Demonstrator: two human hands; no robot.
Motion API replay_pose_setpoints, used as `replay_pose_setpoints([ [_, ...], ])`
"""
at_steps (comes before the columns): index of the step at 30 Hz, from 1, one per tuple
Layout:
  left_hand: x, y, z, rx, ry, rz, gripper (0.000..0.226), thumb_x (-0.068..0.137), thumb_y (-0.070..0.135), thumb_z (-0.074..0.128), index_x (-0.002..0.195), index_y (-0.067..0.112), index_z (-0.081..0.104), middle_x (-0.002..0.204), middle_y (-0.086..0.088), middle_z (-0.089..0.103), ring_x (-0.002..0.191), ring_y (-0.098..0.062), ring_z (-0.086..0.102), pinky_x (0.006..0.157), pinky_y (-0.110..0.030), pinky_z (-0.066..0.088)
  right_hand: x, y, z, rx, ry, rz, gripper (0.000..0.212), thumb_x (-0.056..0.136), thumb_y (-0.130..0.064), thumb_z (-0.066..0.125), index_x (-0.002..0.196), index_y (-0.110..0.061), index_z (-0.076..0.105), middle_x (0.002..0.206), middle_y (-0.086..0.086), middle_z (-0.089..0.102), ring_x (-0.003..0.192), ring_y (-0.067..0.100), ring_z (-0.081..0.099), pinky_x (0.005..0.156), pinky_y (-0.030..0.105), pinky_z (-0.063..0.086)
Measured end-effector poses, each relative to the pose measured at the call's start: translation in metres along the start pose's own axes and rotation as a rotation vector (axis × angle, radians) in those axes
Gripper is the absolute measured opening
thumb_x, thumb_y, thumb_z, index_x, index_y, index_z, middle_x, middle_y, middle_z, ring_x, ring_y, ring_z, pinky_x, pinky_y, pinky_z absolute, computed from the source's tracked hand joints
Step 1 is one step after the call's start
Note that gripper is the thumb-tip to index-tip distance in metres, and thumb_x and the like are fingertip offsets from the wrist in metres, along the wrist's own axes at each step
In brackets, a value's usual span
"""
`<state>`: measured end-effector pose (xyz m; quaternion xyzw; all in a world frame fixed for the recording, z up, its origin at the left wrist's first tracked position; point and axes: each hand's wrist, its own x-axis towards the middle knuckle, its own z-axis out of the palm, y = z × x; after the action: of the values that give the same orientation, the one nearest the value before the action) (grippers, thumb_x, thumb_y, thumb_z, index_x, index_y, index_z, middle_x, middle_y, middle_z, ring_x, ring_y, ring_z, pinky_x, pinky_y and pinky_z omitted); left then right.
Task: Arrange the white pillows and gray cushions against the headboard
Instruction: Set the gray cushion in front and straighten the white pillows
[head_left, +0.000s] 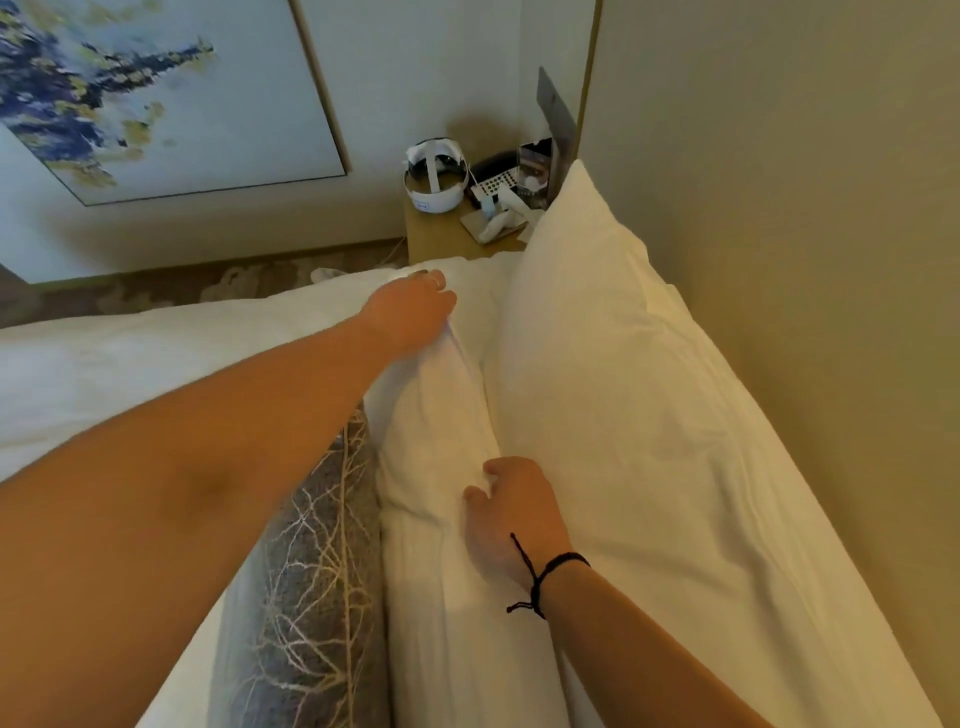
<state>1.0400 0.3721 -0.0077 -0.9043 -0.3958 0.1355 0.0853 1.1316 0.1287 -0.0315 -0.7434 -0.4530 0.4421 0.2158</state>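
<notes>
A large white pillow (613, 395) leans against the beige headboard (810, 260) on the right. In front of it stands a second white pillow (441, 441). My left hand (410, 312) grips that pillow's far top edge, fingers curled over it. My right hand (511, 519), a black cord on its wrist, grips the near top edge of the same pillow with its fingers curled into the fabric. A gray cushion (306, 587) with a pale branch pattern stands against the front pillow, partly under my left forearm.
The white duvet (130, 364) covers the bed on the left. Past the bed's far edge a wooden nightstand (436, 239) carries a white headset (434, 174), a phone and small items. A framed painting (156, 88) hangs on the far wall.
</notes>
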Motion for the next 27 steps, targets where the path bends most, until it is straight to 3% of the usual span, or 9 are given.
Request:
replay_pose_setpoints([
  [5, 0.059, 0.003, -0.027, -0.041, 0.059, 0.077, 0.029, 0.1, 0.023, 0.046, 0.123, 0.012, 0.058, 0.13, -0.011, 0.043, 0.103, -0.021, 0.049, 0.083, -0.031, 0.043, -0.001, 0.001, 0.002, -0.102, 0.003, -0.043, 0.052, 0.099, -0.038, 0.043, 0.143, -0.011, 0.037, 0.156, 0.002, 0.019, 0.14, 0.016, 0.026, 0.112, 0.022, 0.024],
  [7, 0.068, 0.007, -0.02, -0.054, 0.021, 0.007, 0.031, 0.099, 0.023, 0.048, 0.128, 0.015, 0.054, 0.138, -0.013, 0.039, 0.12, -0.028, 0.045, 0.094, -0.042, 0.046, -0.005, 0.002, 0.004, -0.101, 0.01, -0.065, 0.059, 0.098, -0.045, 0.043, 0.146, -0.012, 0.033, 0.16, 0.002, 0.011, 0.144, 0.015, 0.016, 0.111, 0.02, 0.016],
  [9, 0.068, 0.008, -0.004, -0.005, 0.016, -0.082, 0.048, 0.097, 0.026, 0.053, 0.142, 0.026, 0.039, 0.157, -0.015, 0.022, 0.144, -0.035, 0.019, 0.112, -0.053, 0.03, -0.012, 0.005, 0.006, -0.066, 0.005, -0.065, 0.068, 0.095, -0.055, 0.044, 0.148, -0.015, 0.028, 0.161, -0.003, 0.006, 0.146, 0.014, 0.012, 0.111, 0.021, 0.015],
  [10, 0.065, 0.007, 0.003, 0.035, 0.013, -0.129, 0.062, 0.095, 0.032, 0.055, 0.15, 0.031, 0.025, 0.162, -0.013, 0.011, 0.148, -0.035, 0.008, 0.116, -0.055, 0.02, -0.016, 0.007, 0.008, -0.052, -0.004, -0.05, 0.074, 0.092, -0.06, 0.044, 0.15, -0.018, 0.024, 0.161, -0.006, 0.004, 0.146, 0.014, 0.011, 0.113, 0.024, 0.014],
  [12, 0.058, 0.005, 0.017, 0.035, 0.031, -0.227, 0.077, 0.093, 0.046, 0.056, 0.154, 0.034, 0.01, 0.163, -0.01, 0.001, 0.149, -0.034, 0.002, 0.117, -0.057, 0.014, -0.025, 0.013, 0.012, -0.092, -0.024, -0.034, 0.085, 0.088, -0.067, 0.043, 0.153, -0.019, 0.015, 0.162, -0.008, 0.001, 0.147, 0.013, 0.007, 0.116, 0.027, 0.012],
  [17, 0.036, -0.001, 0.035, -0.318, 0.044, -0.493, 0.083, 0.087, 0.064, 0.051, 0.153, 0.028, 0.015, 0.162, -0.01, 0.01, 0.147, -0.036, 0.013, 0.109, -0.059, 0.028, -0.055, 0.026, 0.029, -0.211, -0.082, -0.05, 0.098, 0.085, -0.068, 0.047, 0.154, -0.018, -0.002, 0.162, -0.006, -0.009, 0.147, 0.009, -0.003, 0.116, 0.025, 0.004],
  [19, 0.024, 0.001, 0.038, -0.374, -0.014, -0.543, 0.087, 0.085, 0.07, 0.048, 0.151, 0.023, 0.018, 0.157, -0.012, 0.025, 0.139, -0.038, 0.031, 0.101, -0.056, 0.038, -0.068, 0.031, 0.035, -0.271, -0.072, -0.06, 0.102, 0.085, -0.068, 0.048, 0.153, -0.019, -0.009, 0.161, -0.007, -0.016, 0.147, 0.007, -0.005, 0.116, 0.023, 0.004],
  [22, 0.005, 0.005, 0.045, -0.385, -0.05, -0.543, 0.072, 0.085, 0.072, 0.046, 0.132, 0.017, 0.047, 0.126, -0.008, 0.059, 0.11, -0.031, 0.058, 0.088, -0.046, 0.045, -0.086, 0.037, 0.039, -0.333, -0.043, -0.046, 0.103, 0.085, -0.065, 0.049, 0.153, -0.019, -0.013, 0.16, -0.007, -0.016, 0.147, 0.007, -0.003, 0.116, 0.022, 0.007],
  [27, -0.018, 0.016, 0.04, -0.354, 0.013, -0.595, 0.051, 0.086, 0.063, 0.051, 0.11, 0.019, 0.06, 0.095, -0.002, 0.062, 0.086, -0.025, 0.059, 0.072, -0.038, 0.039, -0.112, 0.044, 0.038, -0.415, -0.012, -0.024, 0.094, 0.089, -0.063, 0.044, 0.153, -0.022, -0.012, 0.161, -0.008, -0.008, 0.146, 0.007, 0.01, 0.113, 0.024, 0.02],
])
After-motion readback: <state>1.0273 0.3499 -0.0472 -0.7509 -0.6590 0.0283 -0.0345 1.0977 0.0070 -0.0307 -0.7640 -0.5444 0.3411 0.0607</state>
